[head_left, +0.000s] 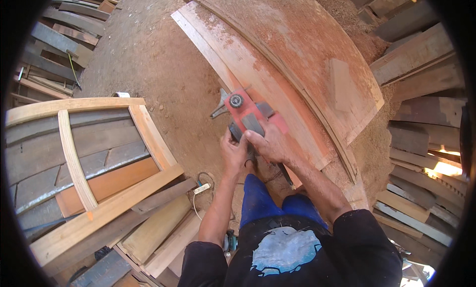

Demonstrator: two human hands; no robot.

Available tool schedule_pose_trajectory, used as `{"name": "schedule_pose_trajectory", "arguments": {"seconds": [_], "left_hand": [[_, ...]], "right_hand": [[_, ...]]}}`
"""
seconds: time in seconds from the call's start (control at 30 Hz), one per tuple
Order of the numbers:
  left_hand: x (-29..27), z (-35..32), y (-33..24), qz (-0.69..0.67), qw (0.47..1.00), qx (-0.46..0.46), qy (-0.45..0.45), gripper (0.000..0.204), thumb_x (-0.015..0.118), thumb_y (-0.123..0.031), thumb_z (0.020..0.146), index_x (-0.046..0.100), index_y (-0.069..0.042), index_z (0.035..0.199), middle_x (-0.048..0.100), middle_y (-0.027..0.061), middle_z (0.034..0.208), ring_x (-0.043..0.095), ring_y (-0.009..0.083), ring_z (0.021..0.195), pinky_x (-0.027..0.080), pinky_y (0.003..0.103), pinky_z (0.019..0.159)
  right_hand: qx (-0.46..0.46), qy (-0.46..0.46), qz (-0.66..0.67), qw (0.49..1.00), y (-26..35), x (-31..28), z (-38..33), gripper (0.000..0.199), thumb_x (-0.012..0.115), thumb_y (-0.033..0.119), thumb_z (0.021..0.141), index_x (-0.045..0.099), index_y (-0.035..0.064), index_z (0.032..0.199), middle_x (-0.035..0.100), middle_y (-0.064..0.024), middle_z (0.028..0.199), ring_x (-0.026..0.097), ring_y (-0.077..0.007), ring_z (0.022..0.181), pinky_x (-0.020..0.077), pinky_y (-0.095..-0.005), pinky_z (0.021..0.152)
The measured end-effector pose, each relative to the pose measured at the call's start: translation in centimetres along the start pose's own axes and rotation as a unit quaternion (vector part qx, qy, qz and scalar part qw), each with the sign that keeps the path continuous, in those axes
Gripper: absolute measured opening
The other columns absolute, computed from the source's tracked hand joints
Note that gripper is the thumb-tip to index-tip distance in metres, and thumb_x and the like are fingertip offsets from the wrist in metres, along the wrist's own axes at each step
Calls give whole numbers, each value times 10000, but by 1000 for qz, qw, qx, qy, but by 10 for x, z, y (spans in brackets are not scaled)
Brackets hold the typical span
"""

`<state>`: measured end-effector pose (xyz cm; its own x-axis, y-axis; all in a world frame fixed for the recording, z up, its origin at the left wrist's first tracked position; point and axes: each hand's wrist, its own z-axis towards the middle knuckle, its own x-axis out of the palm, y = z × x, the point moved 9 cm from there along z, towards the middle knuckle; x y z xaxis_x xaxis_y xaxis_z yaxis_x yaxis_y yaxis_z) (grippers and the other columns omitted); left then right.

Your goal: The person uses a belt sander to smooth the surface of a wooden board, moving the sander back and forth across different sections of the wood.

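Note:
I hold a red and black electric hand planer (243, 110) tilted at the near left edge of a long pale board (292, 121). My right hand (267, 142) is closed on its rear, thumb up along the body. Beside it, my left hand (234, 152) is closed round the planer's dark side part; its fingertips are partly hidden. A grey metal clamp-like piece (218, 107) juts out just left of the tool. Along the board lies a long narrow wooden strip (277, 64), and shavings cover much of the surface. Whether the planer touches the wood I cannot tell.
A wooden frame (158, 138) lies over planks at the left. Stacked boards (426, 123) line the right side. A short wood block (339, 84) rests on the bench top. Near my left forearm, a cord with a white connector (202, 189) trails across the ground.

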<state>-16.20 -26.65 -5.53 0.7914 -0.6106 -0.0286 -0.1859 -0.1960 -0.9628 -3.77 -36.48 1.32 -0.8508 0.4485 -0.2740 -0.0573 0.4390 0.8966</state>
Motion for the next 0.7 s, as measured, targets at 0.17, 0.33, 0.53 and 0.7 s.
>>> {"name": "schedule_pose_trajectory", "arguments": {"seconds": [0.17,0.33,0.53,0.7], "left_hand": [[-26,98,-25,-2,1000,0,4,328,721,-167,980,662,-4,1258,725,64,1068,657,131,937,541,306,818],[-50,150,-58,-63,998,17,-9,311,659,-173,1026,658,7,1279,711,56,1113,646,128,971,522,293,857],[-46,111,-63,-90,996,24,11,381,587,-230,1066,625,47,1325,697,66,1150,628,133,1036,493,285,912],[-22,33,-44,-21,999,4,28,388,534,-259,1086,636,50,1297,692,75,1146,617,139,1032,484,303,930]], "right_hand": [[-53,11,0,999,43,7,99,671,587,566,953,655,-97,1037,693,-259,879,708,-369,873,540,-464,772],[-84,40,95,991,96,10,137,504,513,499,1043,616,7,1016,612,-39,692,579,-131,563,486,-318,550],[-68,22,96,993,86,6,94,532,512,509,1045,597,-16,1027,599,-34,690,581,-112,558,489,-302,524],[-46,20,84,995,50,-7,29,571,555,543,1012,594,-26,1033,597,-40,695,596,-119,579,498,-303,534]]}}
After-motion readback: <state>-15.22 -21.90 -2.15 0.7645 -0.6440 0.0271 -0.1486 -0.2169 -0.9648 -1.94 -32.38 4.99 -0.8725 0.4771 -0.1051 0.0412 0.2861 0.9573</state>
